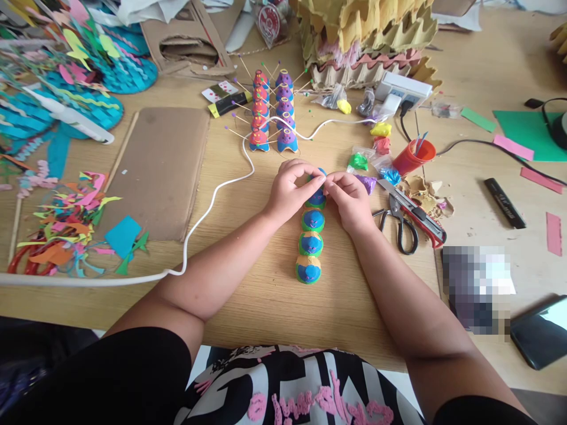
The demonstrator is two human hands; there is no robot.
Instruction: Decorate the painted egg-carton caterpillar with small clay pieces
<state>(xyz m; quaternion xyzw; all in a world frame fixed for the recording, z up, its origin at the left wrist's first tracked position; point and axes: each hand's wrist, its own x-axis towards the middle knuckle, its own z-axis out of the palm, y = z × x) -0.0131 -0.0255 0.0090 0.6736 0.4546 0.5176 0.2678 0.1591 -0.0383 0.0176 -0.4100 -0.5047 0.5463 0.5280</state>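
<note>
A strip of egg-carton cups (311, 244), painted blue with green rims and small smiling faces, lies lengthwise in front of me. At its far end, my left hand (292, 186) is closed, thumb and index finger pinched together over the top cup. My right hand (348, 198) meets it there, its fingertips also pinched and touching the left ones. Whatever sits between the fingertips is too small or hidden to make out. The far cup (316, 195) is partly covered by the fingers.
Beyond my hands stand a red-orange egg-carton strip (259, 112) and a purple one (286, 112) with pins. To the right are bagged clay (358, 161), an orange cup (414, 156), a box cutter (416, 215) and scissors (405, 233). A white cable (212, 203) crosses left, near cardboard (157, 171).
</note>
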